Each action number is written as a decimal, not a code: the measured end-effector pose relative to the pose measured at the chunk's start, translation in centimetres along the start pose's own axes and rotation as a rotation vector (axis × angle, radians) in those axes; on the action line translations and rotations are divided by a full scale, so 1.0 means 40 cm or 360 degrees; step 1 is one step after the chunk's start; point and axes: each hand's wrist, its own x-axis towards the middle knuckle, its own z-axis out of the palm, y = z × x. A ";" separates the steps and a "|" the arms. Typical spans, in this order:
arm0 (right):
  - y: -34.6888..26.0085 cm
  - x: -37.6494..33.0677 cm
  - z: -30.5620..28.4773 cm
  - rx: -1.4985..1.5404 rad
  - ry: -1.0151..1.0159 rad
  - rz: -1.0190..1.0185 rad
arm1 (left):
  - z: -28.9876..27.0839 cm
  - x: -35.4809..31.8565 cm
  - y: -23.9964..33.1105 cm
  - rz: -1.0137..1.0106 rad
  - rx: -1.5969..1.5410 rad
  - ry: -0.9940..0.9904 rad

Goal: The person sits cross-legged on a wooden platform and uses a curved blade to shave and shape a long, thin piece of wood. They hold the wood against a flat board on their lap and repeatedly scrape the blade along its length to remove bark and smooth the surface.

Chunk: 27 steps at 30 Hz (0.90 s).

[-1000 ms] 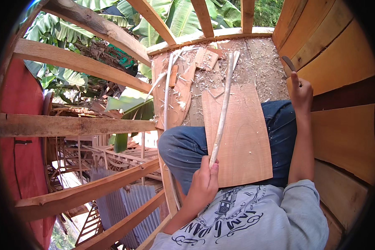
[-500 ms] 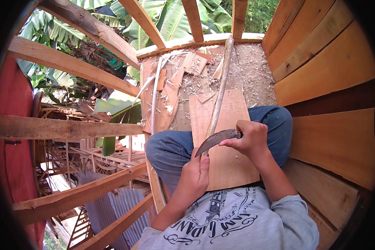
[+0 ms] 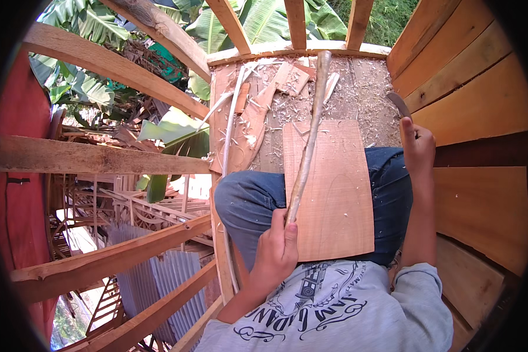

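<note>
My left hand [image 3: 278, 246] grips the near end of a long thin wooden stick [image 3: 308, 135], which runs away from me over a flat wooden board [image 3: 334, 193] lying across my lap. My right hand [image 3: 416, 146] is raised to the right, beside the plank wall, and holds a curved knife [image 3: 398, 104] with its blade pointing up and away. The knife is clear of the stick. My legs in blue jeans [image 3: 246, 199] are under the board.
Wood shavings and offcuts [image 3: 287, 88] litter the platform floor ahead. A plank wall [image 3: 475, 117] stands close on the right. Open timber framing [image 3: 100, 158] on the left gives onto a drop with corrugated sheets [image 3: 152, 276] and banana leaves below.
My right hand has swung the knife from the stick near my left hand up and out to the right. The stick stays held on the board.
</note>
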 end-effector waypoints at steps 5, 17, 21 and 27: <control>-0.073 -0.218 0.047 0.0295 -0.0287 -0.0424 | -0.040 0.068 0.012 0.0064 -0.0522 -0.0067; -0.140 -0.213 0.046 -0.0011 -0.0027 -0.0940 | -0.002 0.007 0.071 0.0147 -0.0300 -0.0203; -0.134 -0.186 0.061 0.0041 0.0132 -0.0999 | 0.005 -0.009 0.114 0.0087 -0.0127 -0.0193; 0.017 0.003 -0.025 0.0343 0.0246 -0.0023 | 0.010 -0.060 0.069 -0.0044 -0.0097 -0.0221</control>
